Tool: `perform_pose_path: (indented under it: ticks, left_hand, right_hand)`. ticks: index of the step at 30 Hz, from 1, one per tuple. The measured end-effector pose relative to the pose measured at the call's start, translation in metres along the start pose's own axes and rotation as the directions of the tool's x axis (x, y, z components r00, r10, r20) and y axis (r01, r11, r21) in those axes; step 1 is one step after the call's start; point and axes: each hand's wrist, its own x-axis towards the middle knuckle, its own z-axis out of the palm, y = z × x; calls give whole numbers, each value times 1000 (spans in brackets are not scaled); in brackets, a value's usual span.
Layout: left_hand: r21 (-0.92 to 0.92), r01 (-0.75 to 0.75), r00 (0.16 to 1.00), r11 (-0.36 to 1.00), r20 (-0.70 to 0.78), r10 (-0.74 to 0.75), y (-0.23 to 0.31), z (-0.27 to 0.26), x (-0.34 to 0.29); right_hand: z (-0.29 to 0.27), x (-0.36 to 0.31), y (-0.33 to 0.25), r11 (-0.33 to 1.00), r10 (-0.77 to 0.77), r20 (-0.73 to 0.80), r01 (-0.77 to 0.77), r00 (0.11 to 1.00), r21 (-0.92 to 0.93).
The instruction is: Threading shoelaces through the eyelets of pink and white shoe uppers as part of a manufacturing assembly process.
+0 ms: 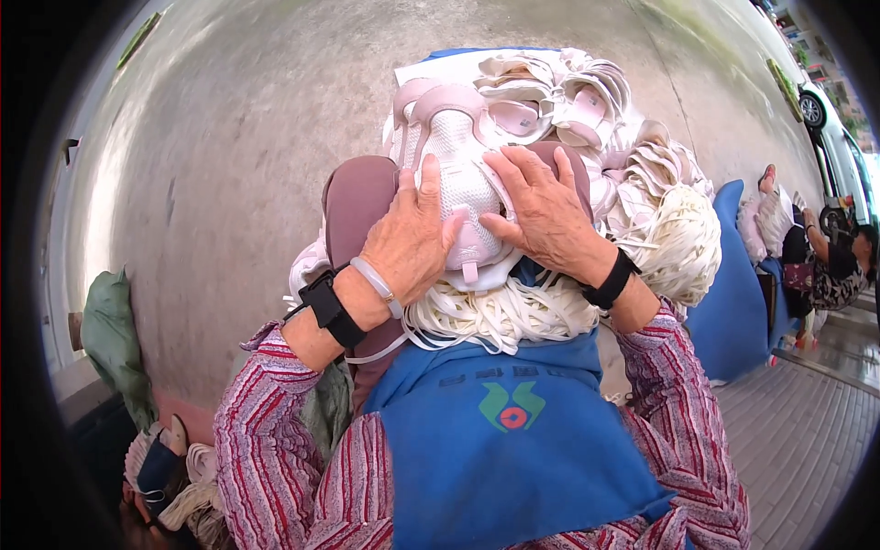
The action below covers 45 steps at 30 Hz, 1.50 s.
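A pink-and-white mesh shoe upper point(463, 183) lies across my lap, its pink heel tab toward me. My left hand point(403, 234) rests along its left side, fingers stretched out and the thumb on the pink part. On the other side, my right hand point(543, 213) is spread, with the thumb near the upper's lower right edge and the fingers over its right side. Neither hand is closed around anything I can see. Beneath the upper, a heap of cream-white shoelaces point(504, 312) lies on my blue apron point(477, 385).
Stacked shoe uppers point(587, 101) stand beyond my knees, with more beside a big lace bundle point(678, 243) at right. A blue cloth point(724, 293) hangs farther right, near another seated person point(830, 252). A green sack point(115, 339) stands at left.
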Motion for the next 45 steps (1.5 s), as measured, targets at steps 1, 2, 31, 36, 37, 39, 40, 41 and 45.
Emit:
perform_pose_path:
  ticks: [1,2,31,36,37,39,40,41,45]
  left_hand:
    - [-22,-13,1000,1000,-28,12,1,0,0]
    - [-17,-9,999,1000,-38,8,1,1,0]
    - [146,-469,877,871,-39,478,-10,-9,0]
    - [22,-468,873,884,-146,465,8,-10,9]
    - [97,-443,889,891,-83,450,12,-11,9]
    - [171,-418,903,892,-22,428,20,-12,11]
    - [209,-416,903,885,-21,429,23,-11,12]
    - [248,-413,902,876,-21,431,24,-11,13]
    - [399,-413,892,819,-3,452,30,-5,16]
  right_hand:
    - [-3,0,-1,996,12,51,-8,999,-84]
    - [-7,2,-2,997,-7,-14,6,1000,-80]
    - [-15,2,7,944,62,-116,-20,991,330]
    - [-16,6,11,885,149,-164,-57,975,463]
    - [-18,7,12,861,182,-154,-82,971,502]
    - [-21,8,14,816,243,-100,-148,965,559]
    - [-22,7,13,808,243,-108,-139,964,573]
    - [-23,8,12,852,212,-157,-104,965,514]
    - [-13,11,3,950,22,-261,61,965,305]
